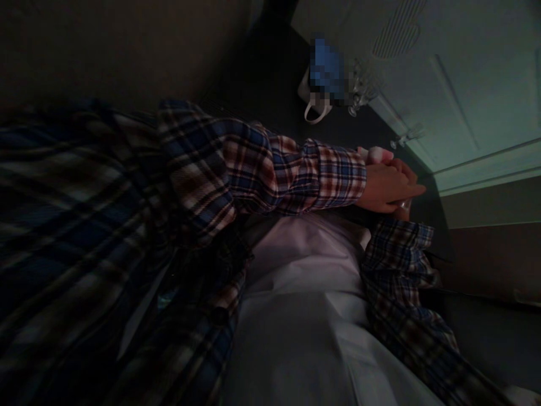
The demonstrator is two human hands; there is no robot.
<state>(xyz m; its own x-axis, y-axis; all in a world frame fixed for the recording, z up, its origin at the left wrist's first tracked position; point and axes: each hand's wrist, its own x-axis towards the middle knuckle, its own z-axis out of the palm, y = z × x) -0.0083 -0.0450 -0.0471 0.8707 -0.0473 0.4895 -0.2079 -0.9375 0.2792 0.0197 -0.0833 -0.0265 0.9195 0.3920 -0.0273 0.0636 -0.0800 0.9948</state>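
The scene is dark and tilted. My left hand (386, 189) reaches out from a plaid sleeve (296, 175), its fingers pressed together over my right hand (401, 213). My right hand is almost wholly hidden beneath it, with only its plaid cuff (397, 248) showing clearly. A small white object (378, 153) pokes out just above my left hand; I cannot make out what it is. Both hands meet close to the edge of a pale door (465, 101).
The pale panelled door fills the upper right, with a metal handle (406, 136) and a hanging metal piece (359, 98) near it. A white loop (316, 114) hangs below a blurred blue patch. My white garment (304, 282) lies below the arms.
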